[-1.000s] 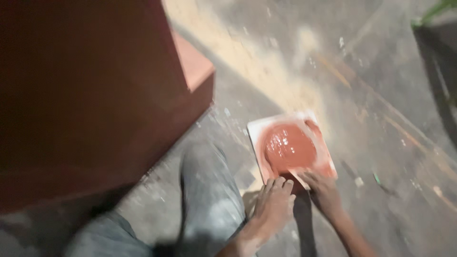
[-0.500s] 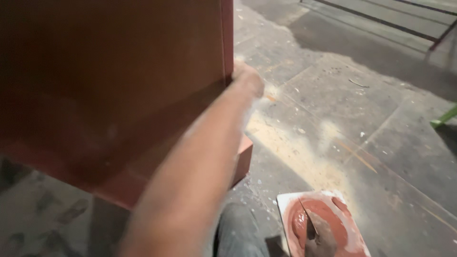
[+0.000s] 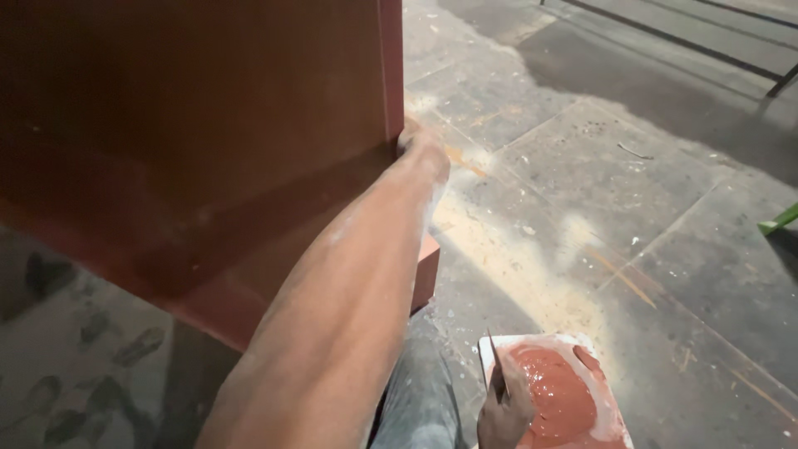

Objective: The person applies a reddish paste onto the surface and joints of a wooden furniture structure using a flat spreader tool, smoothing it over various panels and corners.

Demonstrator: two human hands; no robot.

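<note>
A large red-brown painted box (image 3: 208,125) fills the upper left. My left arm stretches up along it, and my left hand (image 3: 420,145) is on its vertical corner edge, fingers curled around the corner and mostly hidden. At the bottom, my right hand (image 3: 503,411) holds a thin putty knife (image 3: 493,357), blade pointing up. The knife is at the left side of a white tile (image 3: 536,339) covered with a pool of red paste (image 3: 553,395).
The stone floor has pale dust strewn across it (image 3: 515,258). My grey trouser leg (image 3: 416,399) lies between the box and the tile. A green object (image 3: 780,220) pokes in at the right edge. A dark metal bar (image 3: 665,37) runs along the top right.
My left hand has left the tile and gone up to the box's corner edge. The view has lifted, so the tile now sits at the bottom. My right hand stays at the tile.
</note>
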